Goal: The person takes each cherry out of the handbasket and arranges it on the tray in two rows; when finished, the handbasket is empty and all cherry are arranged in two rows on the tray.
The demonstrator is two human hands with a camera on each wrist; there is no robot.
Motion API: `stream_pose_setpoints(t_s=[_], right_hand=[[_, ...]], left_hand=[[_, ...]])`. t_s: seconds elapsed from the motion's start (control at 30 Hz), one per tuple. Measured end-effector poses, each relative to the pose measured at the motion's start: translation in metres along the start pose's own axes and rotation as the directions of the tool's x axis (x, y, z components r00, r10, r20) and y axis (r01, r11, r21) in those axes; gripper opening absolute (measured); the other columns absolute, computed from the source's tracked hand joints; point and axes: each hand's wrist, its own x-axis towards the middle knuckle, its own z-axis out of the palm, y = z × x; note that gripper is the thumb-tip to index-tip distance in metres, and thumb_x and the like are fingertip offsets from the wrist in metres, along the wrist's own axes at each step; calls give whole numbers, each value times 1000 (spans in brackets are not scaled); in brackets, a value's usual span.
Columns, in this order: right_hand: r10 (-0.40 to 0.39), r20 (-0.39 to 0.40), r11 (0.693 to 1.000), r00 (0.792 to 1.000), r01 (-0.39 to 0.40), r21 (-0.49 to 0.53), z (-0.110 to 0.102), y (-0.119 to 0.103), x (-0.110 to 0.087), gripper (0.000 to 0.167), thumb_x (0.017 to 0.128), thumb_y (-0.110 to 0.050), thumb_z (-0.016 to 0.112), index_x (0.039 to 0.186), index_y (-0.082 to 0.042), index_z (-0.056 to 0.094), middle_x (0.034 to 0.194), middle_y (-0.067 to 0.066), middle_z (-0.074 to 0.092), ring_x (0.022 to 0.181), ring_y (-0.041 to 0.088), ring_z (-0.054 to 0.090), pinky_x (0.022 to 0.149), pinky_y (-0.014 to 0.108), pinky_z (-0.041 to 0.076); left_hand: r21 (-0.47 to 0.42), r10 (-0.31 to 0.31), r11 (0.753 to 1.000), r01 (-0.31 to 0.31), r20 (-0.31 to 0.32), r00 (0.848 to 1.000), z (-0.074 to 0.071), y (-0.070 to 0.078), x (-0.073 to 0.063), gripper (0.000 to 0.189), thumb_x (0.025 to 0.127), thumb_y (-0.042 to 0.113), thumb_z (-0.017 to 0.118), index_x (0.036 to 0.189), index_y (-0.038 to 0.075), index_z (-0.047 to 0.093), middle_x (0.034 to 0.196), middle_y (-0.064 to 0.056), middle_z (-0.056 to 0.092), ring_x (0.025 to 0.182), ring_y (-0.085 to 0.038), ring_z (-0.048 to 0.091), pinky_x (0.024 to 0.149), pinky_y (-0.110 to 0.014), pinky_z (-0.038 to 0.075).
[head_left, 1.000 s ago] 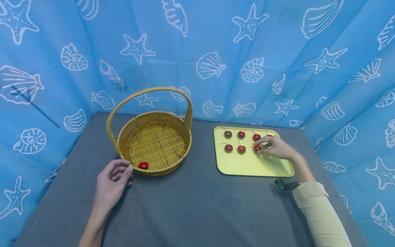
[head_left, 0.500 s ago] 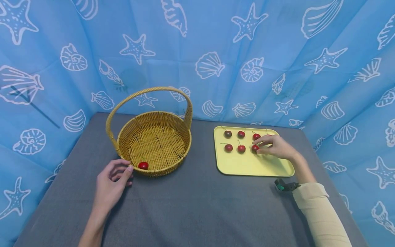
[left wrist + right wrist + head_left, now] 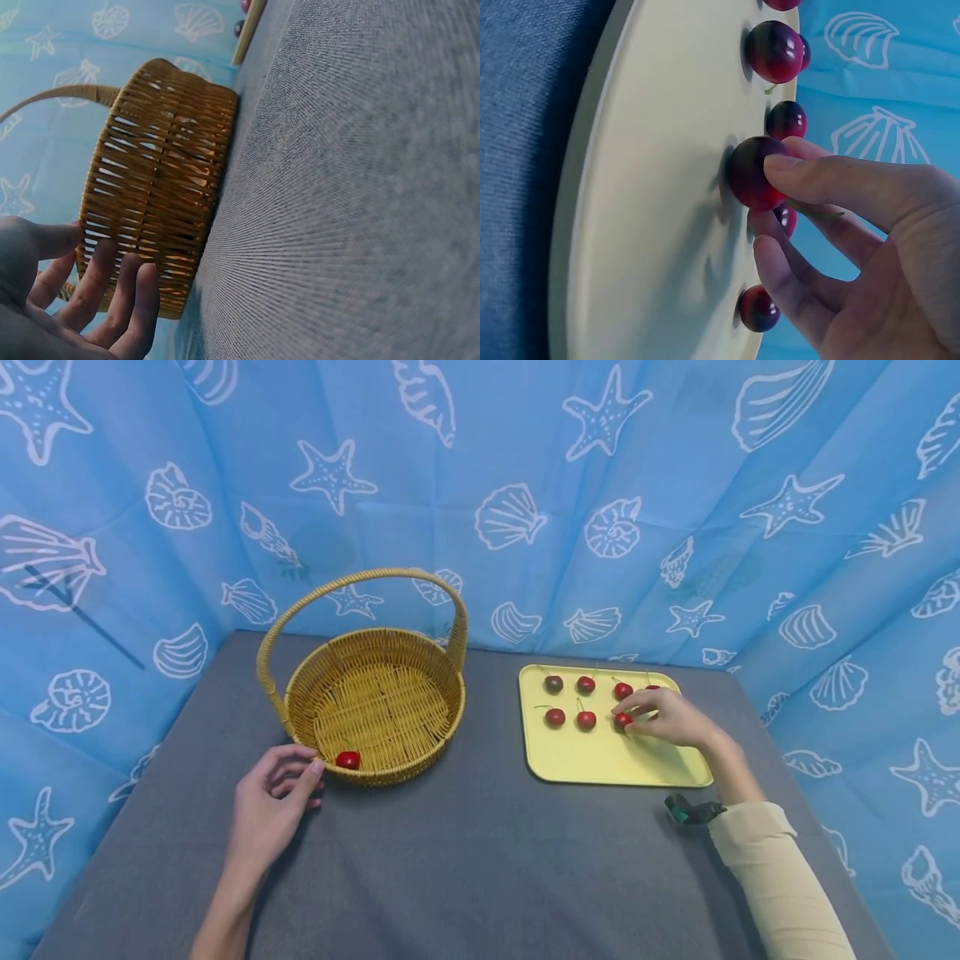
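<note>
My left hand pinches the near left rim of a round wicker basket between thumb and fingertips. In the left wrist view, several fingers lie loosely curled beside the basket's woven wall. One red cherry lies inside, close to that rim. At the right, my right hand holds a dark red cherry with its thumb on one side and fingers on the other, low over the yellow tray. The cherry's green stem points toward the palm. More cherries sit in two rows on the tray.
A tall arched handle rises over the basket. Grey cloth covers the table, and a blue curtain with shells and starfish hangs behind and at both sides. A dark strap device is on the right wrist.
The right hand and the cherry at its fingertips have shifted very slightly left on the tray. The left hand and basket stay in place.
</note>
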Motion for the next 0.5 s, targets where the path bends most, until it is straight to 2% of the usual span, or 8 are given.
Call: stream_pose_setpoints(t_s=[0.1,0.2,0.3,0.4,0.5], right_hand=[[-1,12,1000,1000,1,-4,-1,-2,1,29,94,6,78,122,1,78,127,26,77,114,46,76,83,32,67],[-16,15,1000,1000,16,-4,-1,-3,1,30,93,6,78,124,2,77,128,26,76,116,47,74,90,47,69],[-33,4,999,999,33,3,-1,-4,0,32,93,5,79,125,3,76,129,26,76,118,47,73,99,59,65],[-37,-18,999,999,37,6,-1,-3,-2,33,93,5,79,126,3,75,130,26,75,119,47,72,99,56,66],[-15,-38,999,999,16,30,-5,-2,-6,34,94,3,79,128,3,74,134,27,73,120,50,72,89,40,70]], left_hand=[[1,-3,1000,3,1,1000,0,1,0,28,108,25,71,129,9,65,107,-11,78,87,-12,78,71,-25,69],[2,-8,1000,8,0,1000,1,1,-1,27,108,24,70,130,8,65,109,-15,77,87,-12,78,71,-24,69],[7,-9,1000,9,-2,1000,1,2,-1,27,108,23,70,130,8,65,111,-18,77,87,-12,78,71,-24,69],[6,-7,1000,7,-6,1000,2,2,-1,27,108,23,70,129,8,65,110,-18,77,86,-12,78,71,-24,69],[3,-5,1000,5,-9,1000,2,2,0,27,108,24,70,129,8,65,107,-15,77,86,-12,78,70,-24,69]])
